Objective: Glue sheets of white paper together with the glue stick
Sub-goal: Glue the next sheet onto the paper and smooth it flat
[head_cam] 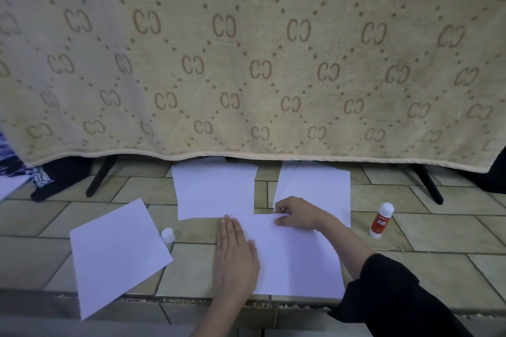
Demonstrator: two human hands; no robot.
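Dim, flat indoor light with a cool bluish cast; no clear source direction. White paper sheets read lavender-grey, not blown out. Shadows weak: soft, faint ones under my hands, left and right. No glare on the beige tiled floor. Wide-angle barrel distortion: the top edge of the tan patterned fleece blanket bows and tile lines curve toward the corners. Slight overall softness; bottom edge and my black sleeve are blurred. Top strip nearly black.
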